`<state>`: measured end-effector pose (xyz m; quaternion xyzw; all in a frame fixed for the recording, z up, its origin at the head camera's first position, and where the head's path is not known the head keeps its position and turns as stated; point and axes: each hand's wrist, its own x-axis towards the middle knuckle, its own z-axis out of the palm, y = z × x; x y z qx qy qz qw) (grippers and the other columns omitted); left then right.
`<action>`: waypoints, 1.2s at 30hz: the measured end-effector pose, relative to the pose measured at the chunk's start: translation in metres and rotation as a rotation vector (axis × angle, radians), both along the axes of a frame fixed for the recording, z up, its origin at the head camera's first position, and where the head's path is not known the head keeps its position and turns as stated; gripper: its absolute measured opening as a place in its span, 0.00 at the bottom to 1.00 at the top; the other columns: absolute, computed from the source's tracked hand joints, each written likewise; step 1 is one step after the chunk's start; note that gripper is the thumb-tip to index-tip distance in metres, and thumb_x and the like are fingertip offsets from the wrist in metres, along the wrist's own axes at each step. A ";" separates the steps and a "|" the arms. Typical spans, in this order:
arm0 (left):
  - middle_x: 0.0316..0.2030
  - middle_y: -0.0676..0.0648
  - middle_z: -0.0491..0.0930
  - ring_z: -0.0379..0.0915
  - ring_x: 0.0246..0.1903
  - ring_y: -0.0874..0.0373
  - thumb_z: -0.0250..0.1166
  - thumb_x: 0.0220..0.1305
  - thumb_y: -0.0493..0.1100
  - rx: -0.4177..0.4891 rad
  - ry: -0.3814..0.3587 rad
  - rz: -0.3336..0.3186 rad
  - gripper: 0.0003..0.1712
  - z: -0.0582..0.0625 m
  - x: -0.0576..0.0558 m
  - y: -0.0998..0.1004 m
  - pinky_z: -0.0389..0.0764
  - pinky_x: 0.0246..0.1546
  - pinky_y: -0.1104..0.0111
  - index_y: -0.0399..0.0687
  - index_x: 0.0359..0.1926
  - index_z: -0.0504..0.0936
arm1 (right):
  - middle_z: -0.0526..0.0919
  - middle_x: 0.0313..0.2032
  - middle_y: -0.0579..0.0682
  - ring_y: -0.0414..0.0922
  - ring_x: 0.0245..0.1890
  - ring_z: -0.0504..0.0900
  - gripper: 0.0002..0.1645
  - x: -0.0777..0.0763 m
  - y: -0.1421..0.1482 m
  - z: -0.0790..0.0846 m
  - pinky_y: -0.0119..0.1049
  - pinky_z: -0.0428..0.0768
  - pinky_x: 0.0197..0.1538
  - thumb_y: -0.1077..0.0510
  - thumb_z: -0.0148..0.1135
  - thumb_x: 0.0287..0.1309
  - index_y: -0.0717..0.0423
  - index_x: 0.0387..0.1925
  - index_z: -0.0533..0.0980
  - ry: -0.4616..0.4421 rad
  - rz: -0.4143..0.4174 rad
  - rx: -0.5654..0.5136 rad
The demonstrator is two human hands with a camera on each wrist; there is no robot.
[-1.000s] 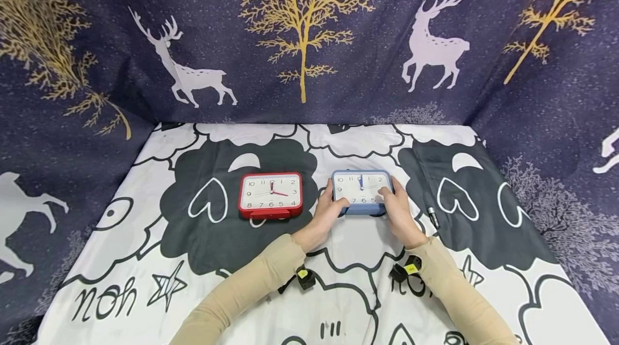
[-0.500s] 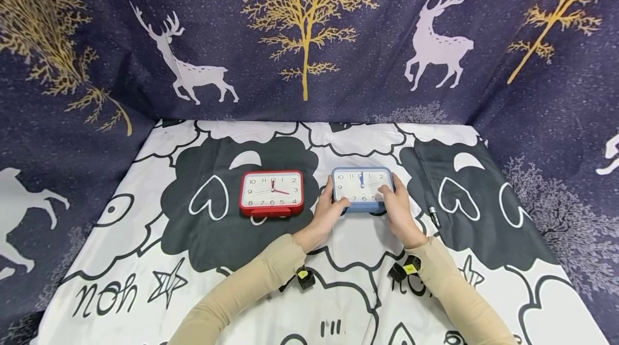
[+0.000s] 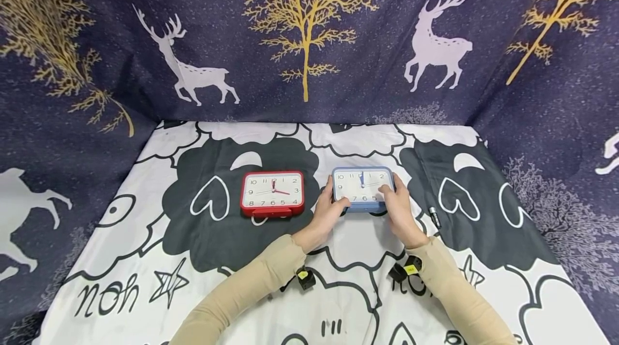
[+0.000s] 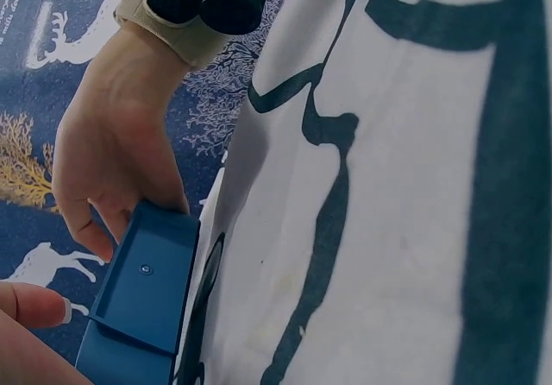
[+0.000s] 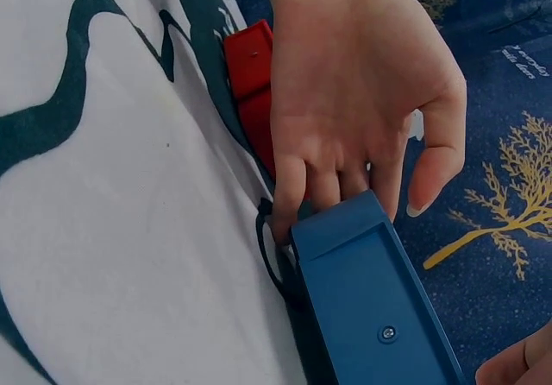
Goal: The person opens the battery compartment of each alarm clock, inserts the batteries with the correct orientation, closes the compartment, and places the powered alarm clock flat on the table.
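Note:
A blue-framed rectangular clock [image 3: 362,189] with a white dial lies between the two hands in the head view. My left hand [image 3: 325,216] grips its left side, thumb over the lower left corner of the face. On the opposite side my right hand [image 3: 398,210] holds it, with the thumb bent over the dial near the 4. The left wrist view shows the clock's blue underside [image 4: 142,273] with a screw, close to the cloth. In the right wrist view the left hand's fingers [image 5: 323,186] reach behind the blue case [image 5: 371,290].
A red clock [image 3: 272,193] of similar shape sits left of the blue one. To the right lies a small black marker-like stick [image 3: 434,217]. The table cloth [image 3: 353,248] is white with black drawings. A dark curtain [image 3: 271,87] with deer and trees hangs behind and at both sides.
Both hands keep their grip on the blue clock, which stays almost in place. The head view has shifted very slightly.

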<state>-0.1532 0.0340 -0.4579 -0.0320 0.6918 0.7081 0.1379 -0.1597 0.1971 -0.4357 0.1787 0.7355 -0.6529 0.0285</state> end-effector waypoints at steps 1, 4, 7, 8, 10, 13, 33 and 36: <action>0.75 0.47 0.52 0.54 0.72 0.57 0.58 0.53 0.36 0.003 0.002 0.001 0.53 0.000 0.000 0.000 0.59 0.67 0.63 0.47 0.77 0.42 | 0.44 0.76 0.57 0.48 0.69 0.53 0.43 0.000 0.000 0.000 0.39 0.56 0.69 0.64 0.40 0.62 0.60 0.76 0.38 -0.004 -0.003 0.005; 0.75 0.47 0.52 0.55 0.71 0.57 0.58 0.52 0.35 0.011 0.002 0.004 0.53 0.000 0.000 0.000 0.61 0.65 0.64 0.46 0.77 0.42 | 0.44 0.76 0.56 0.47 0.68 0.53 0.44 0.000 -0.001 0.001 0.39 0.58 0.68 0.64 0.40 0.62 0.59 0.76 0.38 -0.013 -0.007 0.012; 0.75 0.46 0.53 0.56 0.70 0.56 0.58 0.52 0.35 0.017 0.006 0.003 0.53 0.000 0.000 0.000 0.61 0.65 0.63 0.46 0.77 0.42 | 0.44 0.76 0.56 0.47 0.68 0.54 0.44 0.001 -0.001 0.001 0.37 0.58 0.67 0.64 0.41 0.62 0.58 0.76 0.39 -0.013 -0.009 0.006; 0.75 0.46 0.53 0.56 0.70 0.56 0.58 0.52 0.35 0.014 0.002 0.003 0.53 0.000 0.000 0.000 0.61 0.65 0.63 0.46 0.77 0.42 | 0.44 0.76 0.55 0.47 0.68 0.54 0.44 0.001 -0.001 0.002 0.37 0.58 0.67 0.64 0.41 0.62 0.58 0.76 0.38 -0.012 -0.008 0.004; 0.75 0.46 0.53 0.57 0.70 0.56 0.58 0.53 0.35 0.012 0.001 0.001 0.53 0.000 0.000 0.000 0.61 0.65 0.63 0.46 0.77 0.42 | 0.44 0.76 0.55 0.47 0.67 0.54 0.44 0.002 -0.001 0.002 0.36 0.58 0.66 0.64 0.41 0.62 0.57 0.76 0.38 -0.013 -0.007 -0.003; 0.75 0.46 0.51 0.56 0.70 0.56 0.58 0.53 0.36 0.006 -0.005 -0.002 0.52 0.001 0.000 -0.001 0.61 0.64 0.64 0.47 0.77 0.42 | 0.43 0.76 0.56 0.48 0.67 0.54 0.44 0.002 0.000 0.003 0.37 0.58 0.66 0.64 0.40 0.62 0.57 0.76 0.37 -0.010 0.000 -0.006; 0.75 0.48 0.53 0.51 0.73 0.58 0.56 0.56 0.34 0.064 -0.009 0.000 0.50 0.004 0.001 -0.001 0.58 0.68 0.64 0.46 0.77 0.43 | 0.42 0.77 0.56 0.48 0.69 0.51 0.44 0.006 0.002 0.006 0.38 0.53 0.70 0.64 0.41 0.62 0.58 0.76 0.38 -0.012 -0.010 0.010; 0.75 0.48 0.52 0.50 0.73 0.56 0.57 0.55 0.34 0.078 -0.013 0.003 0.50 0.005 0.002 -0.002 0.59 0.68 0.63 0.45 0.77 0.44 | 0.42 0.76 0.57 0.49 0.69 0.51 0.44 0.007 0.002 0.007 0.39 0.52 0.71 0.64 0.41 0.62 0.58 0.76 0.38 -0.010 -0.002 0.017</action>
